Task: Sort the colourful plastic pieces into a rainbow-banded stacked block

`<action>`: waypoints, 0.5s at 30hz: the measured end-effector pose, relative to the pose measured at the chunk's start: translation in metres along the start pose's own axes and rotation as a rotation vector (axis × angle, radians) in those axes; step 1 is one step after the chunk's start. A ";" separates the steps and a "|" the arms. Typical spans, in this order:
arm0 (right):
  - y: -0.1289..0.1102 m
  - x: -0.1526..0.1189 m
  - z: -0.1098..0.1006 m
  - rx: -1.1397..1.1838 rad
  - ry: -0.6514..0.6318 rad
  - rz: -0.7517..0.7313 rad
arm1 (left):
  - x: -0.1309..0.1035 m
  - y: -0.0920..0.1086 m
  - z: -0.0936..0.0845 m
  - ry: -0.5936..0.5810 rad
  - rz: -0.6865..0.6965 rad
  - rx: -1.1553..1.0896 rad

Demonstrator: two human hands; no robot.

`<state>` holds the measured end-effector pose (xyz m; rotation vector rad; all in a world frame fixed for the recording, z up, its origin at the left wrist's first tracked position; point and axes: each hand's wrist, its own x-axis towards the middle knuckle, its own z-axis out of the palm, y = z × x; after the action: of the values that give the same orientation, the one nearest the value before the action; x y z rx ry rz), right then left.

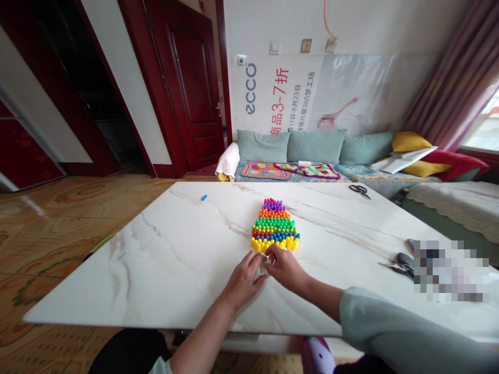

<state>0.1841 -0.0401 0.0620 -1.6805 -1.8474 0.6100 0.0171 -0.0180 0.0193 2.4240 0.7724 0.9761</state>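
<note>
Yellow beads form the near edge of the beadwork (pixel 275 224) in front of you, which lies at the middle of the white, brown-veined table (pixel 167 265). From that edge its bands run away from you: red at the left with blue to the right, then olive, green, orange, purple and a little red at the narrow far end.

Your left hand (pixel 242 279) and right hand (pixel 286 267) meet just at the near side of the yellow row, the left one reaching in from the left and the right one from the right. The fingers of both are curled, their tips close together around something small and pale; you cannot tell from this view what it is, or whether either hand is pinched fully on it. Your right forearm wears a pale green sleeve (pixel 374 317).

Well apart at the far left of the tabletop is a small blue piece (pixel 205 197). Scissors (pixel 359 191) lie near the far right corner, and a second, dark-handled pair (pixel 403 265) lies nearer you on the right, beside a blurred object (pixel 448 270). Beyond the table stands a sofa (pixel 378 174) with green cushions (pixel 315 145), and a dark red door (pixel 191 83) is at the far left.
</note>
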 end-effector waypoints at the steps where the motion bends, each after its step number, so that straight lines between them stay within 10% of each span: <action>1: -0.001 0.001 -0.002 0.088 -0.005 0.063 | 0.000 0.001 -0.001 -0.006 0.015 -0.010; 5: -0.009 0.002 -0.011 0.356 -0.077 0.225 | 0.000 0.004 -0.004 0.003 0.056 -0.056; 15: -0.010 -0.012 -0.015 -0.203 -0.019 -0.221 | -0.003 -0.010 0.000 0.059 -0.022 -0.056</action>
<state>0.1873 -0.0532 0.0789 -1.5671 -2.1322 0.3573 0.0122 -0.0123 0.0124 2.3437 0.7795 1.0513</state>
